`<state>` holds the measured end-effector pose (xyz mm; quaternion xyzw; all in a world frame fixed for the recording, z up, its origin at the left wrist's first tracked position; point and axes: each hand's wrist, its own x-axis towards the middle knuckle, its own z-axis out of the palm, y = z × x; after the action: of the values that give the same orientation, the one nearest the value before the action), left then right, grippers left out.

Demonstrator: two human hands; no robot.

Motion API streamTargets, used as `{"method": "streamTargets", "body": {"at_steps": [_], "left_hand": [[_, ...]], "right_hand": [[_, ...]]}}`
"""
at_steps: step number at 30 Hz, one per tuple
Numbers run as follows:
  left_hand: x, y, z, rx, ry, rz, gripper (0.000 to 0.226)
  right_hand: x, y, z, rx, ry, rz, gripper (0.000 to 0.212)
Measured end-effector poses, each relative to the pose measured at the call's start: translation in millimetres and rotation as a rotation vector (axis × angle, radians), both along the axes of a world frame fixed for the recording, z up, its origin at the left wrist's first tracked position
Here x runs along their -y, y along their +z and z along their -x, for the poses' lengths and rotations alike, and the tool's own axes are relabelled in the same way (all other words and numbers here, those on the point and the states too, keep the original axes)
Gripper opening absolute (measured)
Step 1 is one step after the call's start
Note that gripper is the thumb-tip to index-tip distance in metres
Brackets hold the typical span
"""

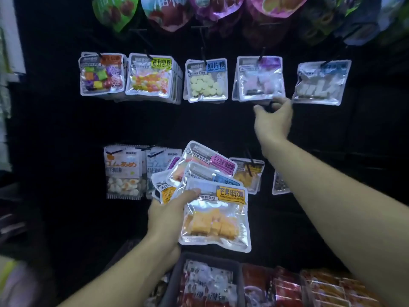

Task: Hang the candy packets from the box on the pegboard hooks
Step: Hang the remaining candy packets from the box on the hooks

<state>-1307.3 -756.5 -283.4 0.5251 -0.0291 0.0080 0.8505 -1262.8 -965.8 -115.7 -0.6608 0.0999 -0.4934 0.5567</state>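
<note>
Candy packets [212,191] sit fanned in the left hand [164,214], its grip curled round them above the dark box [177,278] of more packets, while farther off the right hand [274,120] reaches loosely curled, holding nothing, beneath the purple hanging packet [259,78] on the pegboard hooks [262,53].

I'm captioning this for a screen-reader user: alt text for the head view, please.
A person's left hand grips a fan of candy packets before a dark pegboard, while the right hand reaches up to the purple packet hanging in the upper row.
</note>
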Motion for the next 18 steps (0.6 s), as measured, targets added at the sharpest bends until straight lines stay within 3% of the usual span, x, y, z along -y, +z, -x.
{"method": "streamTargets", "body": {"at_steps": [4, 9, 12, 18], "left_hand": [[-10, -26, 23, -0.022, 0.074, 0.062, 0.042], [-25, -85, 43, -0.117, 0.161, 0.093, 0.049], [-32, -114, 47, -0.195, 0.173, 0.125, 0.070], [-35, -127, 43, -0.181, 0.143, 0.112, 0.060]], "right_hand": [[-39, -100, 55, -0.190, 0.370, 0.102, 0.046], [-75, -217, 114, -0.453, 0.518, -0.089, 0.069], [-92, -258, 122, -0.580, 0.554, -0.148, 0.059], [-81, -277, 114, -0.621, 0.629, -0.184, 0.046]]}}
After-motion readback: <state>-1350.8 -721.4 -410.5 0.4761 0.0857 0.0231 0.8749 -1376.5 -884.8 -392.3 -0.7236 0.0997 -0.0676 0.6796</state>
